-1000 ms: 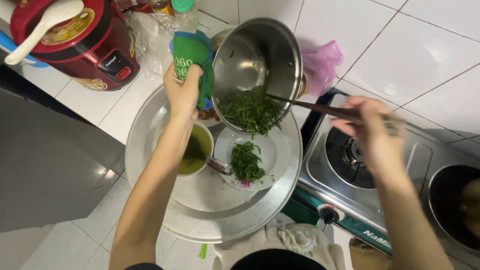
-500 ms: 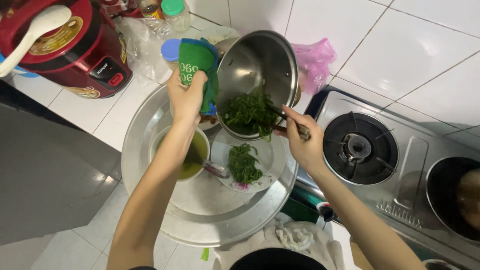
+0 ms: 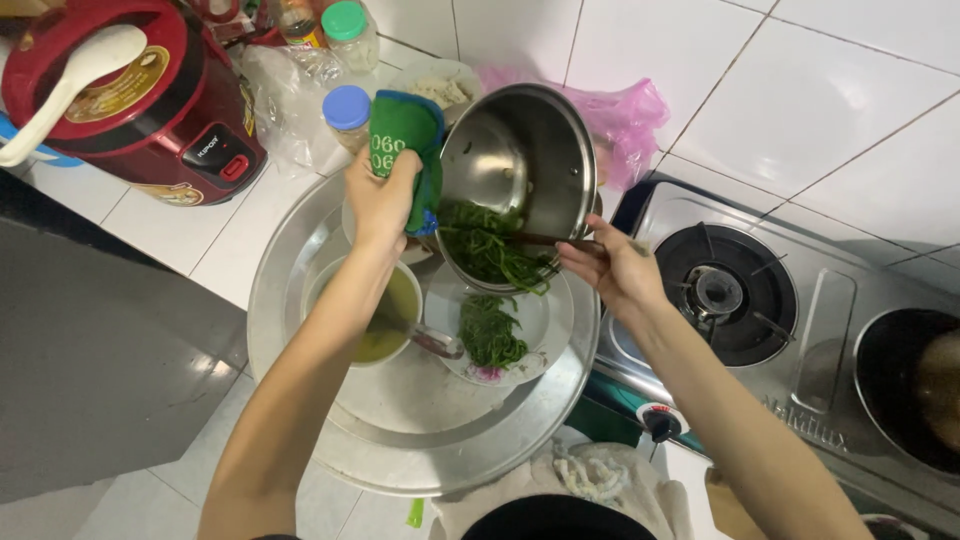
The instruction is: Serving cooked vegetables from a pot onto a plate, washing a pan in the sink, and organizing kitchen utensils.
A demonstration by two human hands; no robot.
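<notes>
The left hand [image 3: 380, 200] is clenched around a green cloth pot holder [image 3: 405, 145], through which it grips the rim of a steel pot [image 3: 520, 170] and holds the pot steeply tilted, its mouth facing down and toward the person. The right hand [image 3: 615, 270] is closed on a pair of dark chopsticks [image 3: 545, 240], whose tips reach into the pot's mouth and rest against the cooked green vegetables [image 3: 490, 250] gathered at the lower lip. Directly beneath that lip, between the two hands and slightly nearer the person, sits a small white plate [image 3: 535, 320] already bearing a heap of greens [image 3: 490, 335]. Just below the left wrist stands a white bowl [image 3: 410, 285] of yellowish-green broth with a spoon handle [image 3: 435, 345] projecting from it; the forearm covers part of the bowl. Plate and bowl both rest on a large round metal tray [image 3: 450, 450]. Beyond the right hand lies a two-burner gas stove [image 3: 820, 330], its nearer burner [image 3: 720, 290] bare and a dark pot [image 3: 915, 385] on the farther one. Beyond and outward of the left hand stand a red rice cooker [image 3: 130, 100] with a white paddle [image 3: 70, 75] on its lid, and two capped jars [image 3: 348, 110]. A pink plastic bag [image 3: 625, 115] lies behind the tilted pot.
</notes>
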